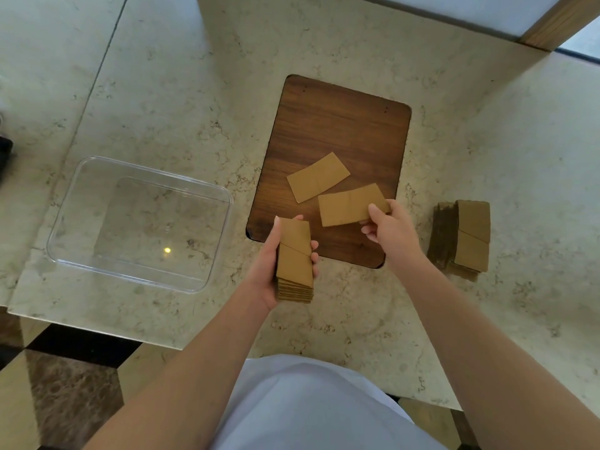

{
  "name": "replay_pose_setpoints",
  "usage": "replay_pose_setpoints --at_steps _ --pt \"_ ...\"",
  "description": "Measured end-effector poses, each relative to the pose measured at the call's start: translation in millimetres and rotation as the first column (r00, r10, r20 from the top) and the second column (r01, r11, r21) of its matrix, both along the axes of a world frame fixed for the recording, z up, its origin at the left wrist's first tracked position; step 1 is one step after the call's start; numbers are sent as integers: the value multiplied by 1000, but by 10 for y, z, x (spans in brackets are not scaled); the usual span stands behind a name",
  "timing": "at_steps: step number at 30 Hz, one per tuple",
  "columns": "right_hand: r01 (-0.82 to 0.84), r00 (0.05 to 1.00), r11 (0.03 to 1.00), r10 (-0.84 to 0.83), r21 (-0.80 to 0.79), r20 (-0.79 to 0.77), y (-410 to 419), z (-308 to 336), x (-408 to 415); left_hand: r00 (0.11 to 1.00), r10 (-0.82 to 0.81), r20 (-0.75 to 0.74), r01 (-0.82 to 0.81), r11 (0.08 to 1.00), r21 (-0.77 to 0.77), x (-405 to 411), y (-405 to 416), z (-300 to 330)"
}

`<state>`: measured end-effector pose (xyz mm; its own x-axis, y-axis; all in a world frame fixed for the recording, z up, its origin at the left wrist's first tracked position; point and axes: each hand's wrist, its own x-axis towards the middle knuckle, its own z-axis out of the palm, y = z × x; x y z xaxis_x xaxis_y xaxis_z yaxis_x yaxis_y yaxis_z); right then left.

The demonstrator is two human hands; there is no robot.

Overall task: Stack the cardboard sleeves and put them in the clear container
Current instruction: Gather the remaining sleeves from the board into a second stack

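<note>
My left hand (266, 271) grips a stack of several flat brown cardboard sleeves (294, 261), held above the counter just below the wooden board (341, 125). My right hand (393, 232) pinches the right end of a single sleeve (349, 205), held flat over the board's lower part. Another loose sleeve (317, 177) lies on the board just above it. A second pile of sleeves (464, 238) rests on the counter at the right. The clear container (65, 219) stands to the left with nothing in it.
The marble counter (487, 141) ends in an edge at the lower left, with a tiled floor (65, 401) below. A raised wall with a wooden frame (558, 24) runs along the back. A dark object (5, 154) sits at the far left edge.
</note>
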<state>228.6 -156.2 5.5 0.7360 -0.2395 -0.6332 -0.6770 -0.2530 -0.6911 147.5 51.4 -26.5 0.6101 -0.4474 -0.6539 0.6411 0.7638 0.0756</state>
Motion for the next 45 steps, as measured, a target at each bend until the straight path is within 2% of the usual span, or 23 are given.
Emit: replay_pose_setpoints --at_steps 2,5,8,11,16,19,21,26,30,32,36,37,39,41,43,45 --pt "37 999 983 -31 178 -35 -78 133 -102 1000 -1 5 1 1000 11 -24 1 12" --pt "-185 981 936 193 298 0 -71 323 -270 997 -68 44 65 997 49 -57 -9 49" --pt "-462 886 863 460 204 61 82 427 -331 972 -210 109 203 976 75 -73 -56 97" --pt "-619 785 785 618 15 42 253 406 -316 962 -242 126 245 969 -8 -82 -115 133" --pt "-594 801 796 598 -117 4 352 218 -257 965 -240 103 238 971 31 -121 -96 97" --pt "-437 893 868 449 -235 0 369 98 -28 987 -162 9 162 987 17 -95 -73 88" --pt "-380 918 870 397 -314 -10 394 37 163 991 -127 -53 129 991 44 -53 -71 97" --pt "-334 919 809 394 -484 24 576 -67 549 985 -96 -142 112 987 112 59 -24 86" --pt "-392 878 652 476 -649 -52 723 -119 686 983 -71 -171 88 992 94 112 18 73" --pt "-394 877 626 476 -673 -71 749 -145 712 983 -66 -171 81 993 87 106 28 62" --pt "-421 861 613 503 -669 -80 726 -145 701 982 -65 -177 84 991 101 76 28 68" --pt "-427 858 650 510 -629 -56 696 -120 676 982 -68 -175 87 991 104 75 26 75" --pt "-426 881 800 473 -423 8 619 -42 589 982 -71 -177 90 991 99 67 29 79" --pt "-395 907 893 416 -215 61 521 60 458 982 -59 -178 76 993 87 54 24 96" --pt "-385 913 915 397 -123 95 414 211 298 987 -56 -150 65 996 55 29 6 111" --pt "-444 886 894 449 -63 120 318 365 95 990 -97 -98 99 995 12 -4 -38 142"
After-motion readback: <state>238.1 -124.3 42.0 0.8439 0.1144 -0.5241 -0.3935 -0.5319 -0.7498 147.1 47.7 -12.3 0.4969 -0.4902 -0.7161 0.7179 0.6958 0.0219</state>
